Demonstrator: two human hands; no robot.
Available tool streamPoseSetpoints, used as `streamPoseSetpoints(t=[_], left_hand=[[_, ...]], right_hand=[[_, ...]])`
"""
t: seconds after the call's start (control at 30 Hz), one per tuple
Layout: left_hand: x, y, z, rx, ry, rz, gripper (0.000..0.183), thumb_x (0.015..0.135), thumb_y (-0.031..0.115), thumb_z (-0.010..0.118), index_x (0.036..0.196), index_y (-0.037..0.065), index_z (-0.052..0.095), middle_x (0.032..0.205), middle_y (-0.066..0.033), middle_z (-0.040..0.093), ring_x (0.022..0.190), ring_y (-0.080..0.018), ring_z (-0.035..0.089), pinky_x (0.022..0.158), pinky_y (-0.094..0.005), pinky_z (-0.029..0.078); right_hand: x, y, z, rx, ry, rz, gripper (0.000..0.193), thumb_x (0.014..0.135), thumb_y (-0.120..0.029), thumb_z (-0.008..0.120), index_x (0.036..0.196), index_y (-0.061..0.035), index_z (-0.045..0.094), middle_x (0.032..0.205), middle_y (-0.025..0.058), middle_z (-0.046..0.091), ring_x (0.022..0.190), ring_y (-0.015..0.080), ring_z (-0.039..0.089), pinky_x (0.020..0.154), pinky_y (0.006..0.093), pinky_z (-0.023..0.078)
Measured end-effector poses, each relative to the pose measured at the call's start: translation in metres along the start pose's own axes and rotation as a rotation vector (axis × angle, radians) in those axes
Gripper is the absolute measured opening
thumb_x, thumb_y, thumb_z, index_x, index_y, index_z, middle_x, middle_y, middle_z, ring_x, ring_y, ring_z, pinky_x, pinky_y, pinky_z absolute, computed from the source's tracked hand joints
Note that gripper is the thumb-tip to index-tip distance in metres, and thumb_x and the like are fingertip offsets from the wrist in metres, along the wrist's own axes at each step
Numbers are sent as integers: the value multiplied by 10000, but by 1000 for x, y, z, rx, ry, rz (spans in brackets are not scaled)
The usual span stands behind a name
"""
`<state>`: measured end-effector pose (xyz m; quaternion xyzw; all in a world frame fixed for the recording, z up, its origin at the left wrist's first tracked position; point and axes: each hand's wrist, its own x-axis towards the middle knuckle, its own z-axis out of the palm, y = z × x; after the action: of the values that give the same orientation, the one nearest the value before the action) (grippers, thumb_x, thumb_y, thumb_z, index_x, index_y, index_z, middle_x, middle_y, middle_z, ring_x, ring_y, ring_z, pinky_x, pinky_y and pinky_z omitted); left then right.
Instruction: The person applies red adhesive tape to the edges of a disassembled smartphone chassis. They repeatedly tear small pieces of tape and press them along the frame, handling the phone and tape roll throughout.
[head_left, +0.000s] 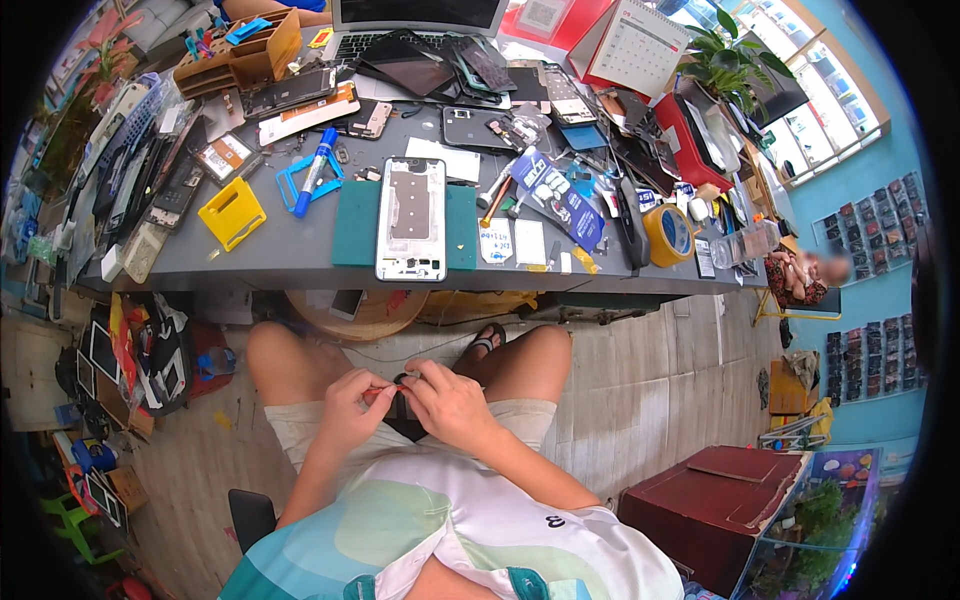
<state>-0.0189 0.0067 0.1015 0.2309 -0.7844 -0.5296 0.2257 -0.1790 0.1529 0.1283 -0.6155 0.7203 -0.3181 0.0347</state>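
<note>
Above my lap, in front of the desk edge, my two hands are close together. My left hand [356,408] is closed, its fingertips pinching a small red piece [374,395] whose kind is too small to tell. Curled next to it, my right hand [445,402] has its fingers closed around something small and dark, mostly hidden. Beyond them, on the desk, a silver-white phone frame [412,220] with a bare brownish inside lies across a green mat [355,222].
A blue marker [317,172], a yellow plastic bracket [232,214], a tape roll [667,236] and a screwdriver [494,202] lie around the mat. Phone parts and a laptop [415,20] crowd the back. A dark red box [712,500] stands at lower right. Another person [800,275] is at far right.
</note>
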Motion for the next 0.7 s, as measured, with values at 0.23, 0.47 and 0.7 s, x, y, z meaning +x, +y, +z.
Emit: streamPoseSetpoints(t=[0.23,0.47,0.7], left_hand=[[-2,-2,0,18,-10,12,75,927,19,809,921,-24,748,794,-82,660,672,-148,602,606,-308,466],[-1,-2,1,38,-10,29,75,913,11,811,915,-24,745,784,-87,645,665,-165,595,602,-321,464],[-1,0,2,68,-16,46,80,908,10,813,915,-27,742,784,-93,641,675,-174,598,607,-323,467]], right_hand=[[0,1,0,34,3,-8,129,946,-127,793,1017,-42,725,1239,68,687,946,236,735,686,373,618],[0,1,1,9,7,-37,110,952,-110,775,983,-22,718,1242,71,688,938,230,715,667,365,617],[-3,0,4,-30,-14,-44,107,940,-95,768,969,-7,713,1246,85,689,941,230,708,668,362,620]])
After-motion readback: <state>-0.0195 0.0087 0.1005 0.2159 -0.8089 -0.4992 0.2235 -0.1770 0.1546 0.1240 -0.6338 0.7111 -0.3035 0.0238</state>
